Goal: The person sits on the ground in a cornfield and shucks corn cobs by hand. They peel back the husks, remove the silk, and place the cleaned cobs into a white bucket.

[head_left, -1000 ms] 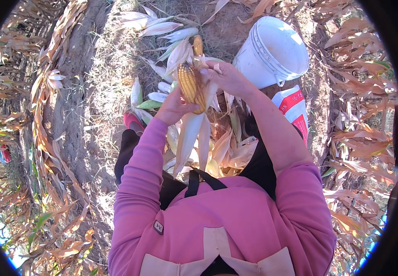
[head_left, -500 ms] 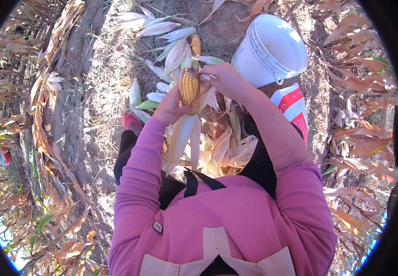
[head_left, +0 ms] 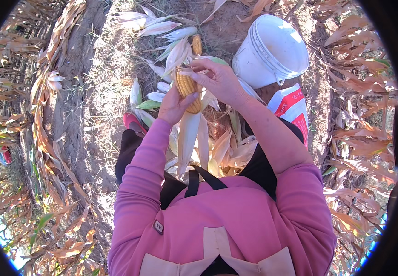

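Note:
My left hand [head_left: 176,103] is wrapped round the lower part of a yellow ear of corn [head_left: 186,84], its thumb across the kernels. Pale, peeled-back husk [head_left: 188,135] hangs from the ear's lower end toward my lap. At the ear's upper end is my right hand [head_left: 217,80], thumb and bent fingers closed about the tip. Just beyond, a second bare cob [head_left: 196,45] lies on the ground, partly covered by husk. Several ears in pale husks [head_left: 160,28] lie farther off and to the left.
A white bucket [head_left: 272,50] stands tilted on the right, its mouth toward me. Beside my right knee is a white and red sack [head_left: 291,108]. Loose dry husks [head_left: 226,149] cover the ground between my legs. Dried corn stalks [head_left: 360,124] line both sides.
The ear has tilted, its top moving slightly left. My right hand has shifted from the husk at the ear's side onto its tip, and the hanging husk has swung right.

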`<state>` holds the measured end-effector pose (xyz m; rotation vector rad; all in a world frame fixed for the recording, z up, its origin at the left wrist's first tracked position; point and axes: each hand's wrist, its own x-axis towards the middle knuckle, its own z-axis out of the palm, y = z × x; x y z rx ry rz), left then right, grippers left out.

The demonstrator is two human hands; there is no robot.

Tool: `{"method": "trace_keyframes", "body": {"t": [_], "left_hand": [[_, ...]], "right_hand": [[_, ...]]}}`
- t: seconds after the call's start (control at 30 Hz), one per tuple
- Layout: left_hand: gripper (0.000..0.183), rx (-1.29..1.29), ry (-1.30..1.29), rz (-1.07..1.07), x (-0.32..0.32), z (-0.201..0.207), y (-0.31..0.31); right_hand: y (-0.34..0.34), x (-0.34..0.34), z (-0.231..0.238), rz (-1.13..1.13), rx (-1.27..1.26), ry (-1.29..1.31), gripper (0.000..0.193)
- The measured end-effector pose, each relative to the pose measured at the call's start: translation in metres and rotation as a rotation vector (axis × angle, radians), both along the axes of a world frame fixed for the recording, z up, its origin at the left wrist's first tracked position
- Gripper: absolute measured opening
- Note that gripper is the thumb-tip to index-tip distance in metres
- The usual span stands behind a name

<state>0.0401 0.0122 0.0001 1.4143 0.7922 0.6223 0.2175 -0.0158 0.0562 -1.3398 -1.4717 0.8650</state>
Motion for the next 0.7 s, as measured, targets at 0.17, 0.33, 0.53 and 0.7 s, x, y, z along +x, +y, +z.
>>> {"method": "trace_keyframes", "body": {"t": [0.17, 0.33, 0.53, 0.7], "left_hand": [[0.05, 0.322, 0.209, 0.031, -0.001, -0.006, 0.001], [0.049, 0.381, 0.65, -0.066, 0.004, 0.027, -0.003], [0.046, 0.159, 0.132, 0.128, -0.002, 0.012, 0.001], [0.046, 0.005, 0.028, 0.174, -0.01, 0.014, 0.008]], "right_hand": [[-0.001, -0.003, 0.016, 0.006, -0.113, -0.017, 0.024], [0.003, 0.002, 0.001, -0.123, 0.077, -0.097, 0.018], [0.0, 0.002, -0.013, 0.002, -0.009, -0.307, 0.014], [-0.008, 0.021, -0.035, 0.282, -0.313, -0.739, 0.015]]}}
